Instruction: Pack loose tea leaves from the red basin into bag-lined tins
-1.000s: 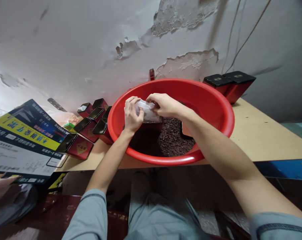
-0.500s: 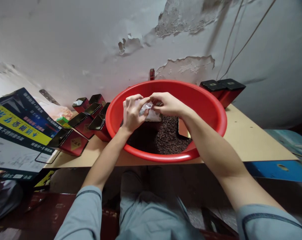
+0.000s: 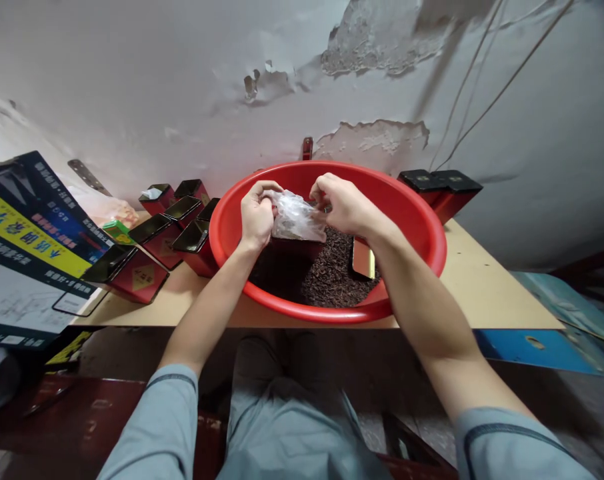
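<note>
A clear plastic bag (image 3: 298, 217) bunches up out of the mouth of a dark red tin (image 3: 295, 249), which stands in a big red basin (image 3: 327, 313). Dark dried tea leaves (image 3: 332, 277) cover the basin's bottom around it. My left hand (image 3: 259, 215) pinches the bag's left edge, fingers closed. At the bag's right edge, my right hand (image 3: 343, 203) is closed with its fingertips on the plastic. A small tin lid (image 3: 363, 259) with a gold rim lies on the leaves, below my right wrist.
Several red and black tins (image 3: 142, 277) stand left of the basin, beside a printed carton (image 3: 27, 247) and a small green box (image 3: 118, 232). Two black-topped tins (image 3: 445, 190) stand at the back right. The peeling wall (image 3: 192, 87) rises behind the table (image 3: 492, 287).
My hands have moved apart, and the bag's top is spread wider between them, showing more plastic above the tin. The whole view has shifted slightly.
</note>
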`<state>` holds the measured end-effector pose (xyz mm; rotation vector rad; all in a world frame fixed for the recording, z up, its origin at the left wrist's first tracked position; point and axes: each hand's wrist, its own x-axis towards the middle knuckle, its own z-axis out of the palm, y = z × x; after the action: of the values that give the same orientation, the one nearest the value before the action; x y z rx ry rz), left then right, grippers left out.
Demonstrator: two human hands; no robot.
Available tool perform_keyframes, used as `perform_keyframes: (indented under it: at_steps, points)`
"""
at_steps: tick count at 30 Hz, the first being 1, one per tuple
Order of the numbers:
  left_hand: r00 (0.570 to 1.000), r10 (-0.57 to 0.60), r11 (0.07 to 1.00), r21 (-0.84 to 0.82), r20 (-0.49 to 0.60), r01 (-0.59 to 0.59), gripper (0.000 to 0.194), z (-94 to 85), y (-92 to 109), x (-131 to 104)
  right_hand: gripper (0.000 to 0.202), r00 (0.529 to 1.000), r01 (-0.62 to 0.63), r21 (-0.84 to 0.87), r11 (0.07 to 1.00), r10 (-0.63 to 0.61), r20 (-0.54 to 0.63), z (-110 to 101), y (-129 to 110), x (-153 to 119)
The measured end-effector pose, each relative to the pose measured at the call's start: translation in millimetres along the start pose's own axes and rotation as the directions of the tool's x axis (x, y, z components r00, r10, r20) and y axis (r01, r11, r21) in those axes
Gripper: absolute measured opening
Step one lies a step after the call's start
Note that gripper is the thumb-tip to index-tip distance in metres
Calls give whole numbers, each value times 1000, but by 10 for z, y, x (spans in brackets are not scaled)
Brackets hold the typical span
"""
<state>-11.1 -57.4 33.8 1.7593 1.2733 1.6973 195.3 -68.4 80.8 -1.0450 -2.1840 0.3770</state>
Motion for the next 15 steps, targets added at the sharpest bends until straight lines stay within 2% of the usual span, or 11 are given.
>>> perform_keyframes:
  at_steps: [2, 5, 7, 9, 10, 12, 15]
  points:
    - [999, 23, 999, 41, 23, -24, 33, -54, 107, -37, 16, 998, 59, -86, 995, -62, -26, -8, -36, -10]
    - [992, 116, 978, 168, 52, -123, 21, -155, 333, -89, 27, 990, 125, -139, 982, -133, -48, -8, -104, -21]
    - [980, 184, 942, 271, 72, -197, 14, -226, 459, -93, 28, 986, 148, -154, 977, -157, -49, -1, -139, -29]
    - [966, 204, 914, 324, 158, -246, 8, -301, 539, -72, 25, 987, 148, -176, 973, -155, -31, 2, -152, -50]
    - [955, 194, 905, 335, 224, -262, 6, -337, 565, -57, 28, 989, 142, -198, 970, -148, -15, -2, -152, -67]
    - [928, 131, 885, 381, 348, -268, 14, -392, 617, -26, 37, 992, 127, -269, 955, -121, 39, -20, -146, -112]
    - [888, -80, 779, 585, 452, -227, 26, -363, 745, -3, 45, 984, 106, -383, 918, -43, 170, -58, -172, -172]
